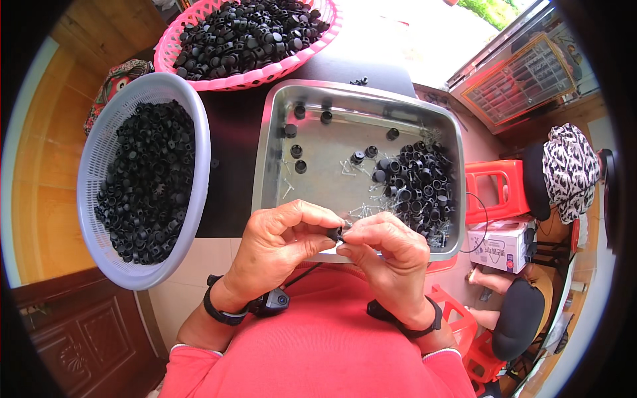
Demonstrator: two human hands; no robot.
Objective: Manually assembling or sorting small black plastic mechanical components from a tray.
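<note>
Black cap (334,233) is pinched between left hand (279,247) and right hand (388,249) at the desk's near edge. Steel tray (279,119) behind holds caps (415,186) and pins (358,212); white basket (199,132) left and pink basket (265,76) at the far edge hold more.
</note>
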